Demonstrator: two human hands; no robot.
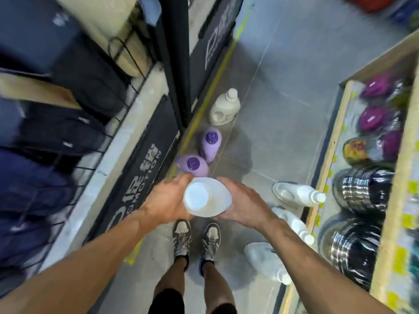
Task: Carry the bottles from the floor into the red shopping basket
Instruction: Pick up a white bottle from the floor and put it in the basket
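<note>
I hold a large white bottle (pixel 207 197) upright above my feet. My left hand (pixel 167 200) presses its left side and my right hand (pixel 241 202) its right side. On the grey floor ahead stand two purple bottles (pixel 192 165) (pixel 210 143) with darker purple caps and, beyond them, a cream jug (pixel 224 107) with a handle. Three white bottles (pixel 297 194) (pixel 294 225) (pixel 267 261) lie on their sides along the right shelf base. A red shape (pixel 367 2), possibly the basket, shows blurred at the top right edge.
A black wire rack (pixel 74 123) of dark bags lines the left side, with a black sign panel (pixel 145 162) at its foot. A wooden shelf (pixel 331 141) with jars and lidded containers runs along the right. A narrow aisle of grey floor (pixel 283 87) stretches forward between them.
</note>
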